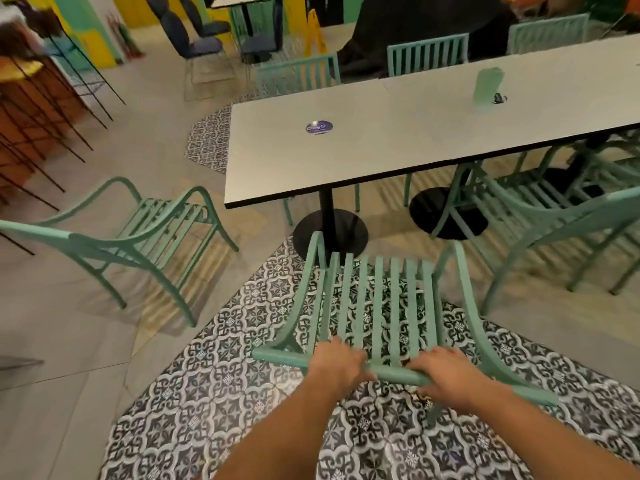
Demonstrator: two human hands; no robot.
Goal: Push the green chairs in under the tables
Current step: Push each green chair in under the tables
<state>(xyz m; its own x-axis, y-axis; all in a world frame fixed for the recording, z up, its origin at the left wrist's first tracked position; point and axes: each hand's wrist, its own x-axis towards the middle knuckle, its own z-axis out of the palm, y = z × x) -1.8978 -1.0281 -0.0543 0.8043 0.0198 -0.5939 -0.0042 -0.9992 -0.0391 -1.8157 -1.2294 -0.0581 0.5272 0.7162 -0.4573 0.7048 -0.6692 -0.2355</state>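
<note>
With both hands curled over the top rail of the centre chair (377,306), left hand (337,362) and right hand (450,374) apart, I'd push level and straight so the seat slides under the table (398,133), clear of the black pedestal (330,233). Chair sits just short of the edge. Count: seven green chairs I can make out, two joined tabletops, two pedestals.

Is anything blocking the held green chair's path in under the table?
Nothing loose lies between the chair and the table. Only the table's black pedestal base stands straight ahead on the floor. Both hands, left hand and right hand, grip the backrest.
</note>
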